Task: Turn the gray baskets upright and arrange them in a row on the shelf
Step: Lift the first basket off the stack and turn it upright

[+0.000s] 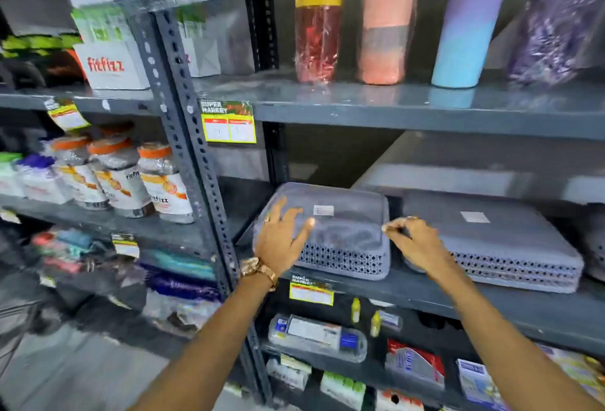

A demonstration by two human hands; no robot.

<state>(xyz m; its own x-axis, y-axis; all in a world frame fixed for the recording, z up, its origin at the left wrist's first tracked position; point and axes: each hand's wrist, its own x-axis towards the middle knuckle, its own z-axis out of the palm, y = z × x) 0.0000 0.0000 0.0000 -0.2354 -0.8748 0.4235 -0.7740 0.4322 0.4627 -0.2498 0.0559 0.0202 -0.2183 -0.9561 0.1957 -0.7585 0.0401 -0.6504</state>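
Observation:
A gray perforated basket lies upside down on the middle shelf, a small white sticker on its flat bottom. My left hand rests spread on its left front corner, fingers apart. My right hand has its fingers curled at the basket's right edge, in the gap beside a stack of upside-down gray baskets to the right. Whether the right fingers grip the rim is unclear. Another dark basket edge shows at the far right.
Rolled mats stand on the shelf above. A perforated steel upright rises left of the basket, with jars beyond it. Yellow price tags hang on the shelf edges. Packaged goods fill the shelf below.

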